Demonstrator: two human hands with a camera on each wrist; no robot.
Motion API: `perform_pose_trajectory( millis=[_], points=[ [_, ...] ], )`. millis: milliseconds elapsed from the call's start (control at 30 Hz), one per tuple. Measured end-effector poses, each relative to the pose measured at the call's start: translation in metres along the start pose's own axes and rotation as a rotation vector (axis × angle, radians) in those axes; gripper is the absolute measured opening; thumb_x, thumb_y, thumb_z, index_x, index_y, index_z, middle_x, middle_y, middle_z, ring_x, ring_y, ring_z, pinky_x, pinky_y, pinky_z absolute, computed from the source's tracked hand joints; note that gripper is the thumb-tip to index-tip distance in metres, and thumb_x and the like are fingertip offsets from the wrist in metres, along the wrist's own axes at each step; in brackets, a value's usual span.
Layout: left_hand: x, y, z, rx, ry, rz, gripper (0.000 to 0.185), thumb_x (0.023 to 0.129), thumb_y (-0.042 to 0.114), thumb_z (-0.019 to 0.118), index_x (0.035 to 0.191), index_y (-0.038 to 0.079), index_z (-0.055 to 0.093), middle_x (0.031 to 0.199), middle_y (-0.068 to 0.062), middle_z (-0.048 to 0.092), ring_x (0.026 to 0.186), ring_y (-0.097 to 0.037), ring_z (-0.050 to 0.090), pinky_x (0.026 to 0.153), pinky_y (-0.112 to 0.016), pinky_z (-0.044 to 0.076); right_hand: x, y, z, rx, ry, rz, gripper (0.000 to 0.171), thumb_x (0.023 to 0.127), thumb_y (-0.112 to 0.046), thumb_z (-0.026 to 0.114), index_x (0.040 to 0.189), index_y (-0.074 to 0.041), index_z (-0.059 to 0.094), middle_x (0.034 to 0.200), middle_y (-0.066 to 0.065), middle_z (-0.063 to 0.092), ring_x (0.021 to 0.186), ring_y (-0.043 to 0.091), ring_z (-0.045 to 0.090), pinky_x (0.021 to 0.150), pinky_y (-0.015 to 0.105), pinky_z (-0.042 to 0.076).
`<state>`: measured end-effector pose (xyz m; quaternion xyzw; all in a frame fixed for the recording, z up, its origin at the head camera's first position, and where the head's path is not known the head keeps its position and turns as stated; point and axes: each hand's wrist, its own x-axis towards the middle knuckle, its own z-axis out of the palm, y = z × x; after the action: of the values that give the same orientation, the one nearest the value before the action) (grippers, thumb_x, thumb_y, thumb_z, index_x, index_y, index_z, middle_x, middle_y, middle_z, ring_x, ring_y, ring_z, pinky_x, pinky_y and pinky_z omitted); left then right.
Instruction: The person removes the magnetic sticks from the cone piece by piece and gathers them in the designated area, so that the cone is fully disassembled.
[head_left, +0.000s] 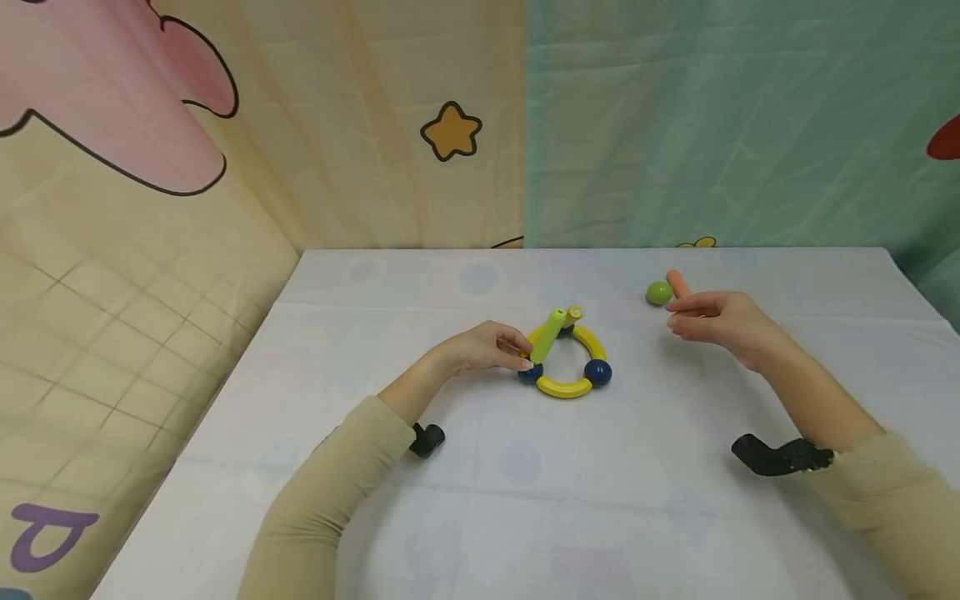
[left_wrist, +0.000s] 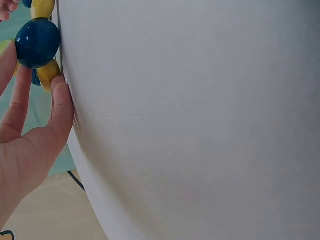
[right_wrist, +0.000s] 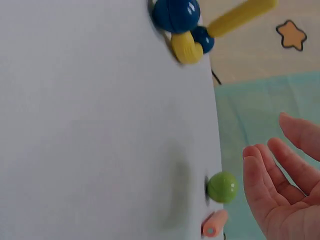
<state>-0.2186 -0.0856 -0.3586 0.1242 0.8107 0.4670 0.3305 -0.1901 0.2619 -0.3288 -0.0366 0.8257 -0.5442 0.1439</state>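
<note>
On the white bench (head_left: 480,500), the left hand (head_left: 483,348) pinched the green stick (head_left: 547,336) leaning on the yellow ring (head_left: 566,360). The right hand (head_left: 720,321) hung loose and empty near the green ball (head_left: 659,292). I thought a gentle, steady pinch would stop the ring sliding.

A white-clothed table (head_left: 525,500) bears a yellow-and-blue ring toy (head_left: 566,367); a green ball (head_left: 659,292); an orange stick (head_left: 678,283).

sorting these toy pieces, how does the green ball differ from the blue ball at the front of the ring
The green ball is light green and lies loose on the table, beside the orange stick. The blue ball is dark navy, looks slightly larger, and sits joined between yellow curved pieces of the ring. Both are glossy and round.
</note>
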Motion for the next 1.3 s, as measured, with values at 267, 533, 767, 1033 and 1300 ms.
perform_pose_trajectory(
  millis=[267,533,767,1033,1300],
  points=[
    [-0.001,0.000,0.001,-0.003,0.016,0.017,0.028,0.083,0.012,0.071,0.109,0.005,0.066,0.109,-0.003,0.062,0.105,-0.018,0.053,0.088,-0.028,0.044,-0.008,-0.021,0.058,0.066,-0.143,-0.080,0.050,0.087,-0.011,0.066,0.126,0.014,0.048,0.144,0.013,0.036,0.089,0.003,0.062,0.080,0.019,0.049],
    [0.002,0.000,0.001,0.004,0.017,0.046,0.028,0.082,0.012,0.072,0.109,0.004,0.066,0.109,-0.004,0.063,0.105,-0.018,0.054,0.090,-0.030,0.043,0.000,-0.024,0.100,0.163,-0.151,-0.087,0.048,0.086,-0.006,0.065,0.126,0.014,0.048,0.113,0.022,0.062,0.092,0.005,0.063,0.083,0.020,0.048],
    [0.001,-0.002,0.001,0.015,0.029,0.044,0.029,0.082,0.013,0.072,0.109,0.005,0.066,0.108,-0.003,0.063,0.104,-0.017,0.054,0.090,-0.029,0.043,0.003,-0.024,0.122,0.224,-0.117,-0.098,0.048,0.087,-0.007,0.065,0.127,0.013,0.048,0.116,0.023,0.061,0.096,0.005,0.061,0.083,0.019,0.047],
    [0.000,-0.004,0.000,0.009,0.033,0.074,0.028,0.082,0.012,0.072,0.108,0.004,0.067,0.108,-0.004,0.064,0.102,-0.018,0.055,0.089,-0.030,0.043,0.008,-0.028,0.145,0.279,-0.028,-0.051,0.048,0.085,-0.011,0.068,0.125,0.009,0.051,0.121,0.021,0.059,0.104,0.017,0.061,0.084,0.022,0.048],
    [-0.003,-0.004,0.003,-0.002,0.036,0.085,0.028,0.081,0.010,0.073,0.107,0.002,0.067,0.107,-0.004,0.064,0.101,-0.018,0.055,0.087,-0.029,0.043,0.012,-0.028,0.162,0.317,0.048,-0.083,0.043,0.083,-0.005,0.069,0.120,0.009,0.054,0.109,0.020,0.062,0.090,0.014,0.064,0.079,0.023,0.051]
  ],
)
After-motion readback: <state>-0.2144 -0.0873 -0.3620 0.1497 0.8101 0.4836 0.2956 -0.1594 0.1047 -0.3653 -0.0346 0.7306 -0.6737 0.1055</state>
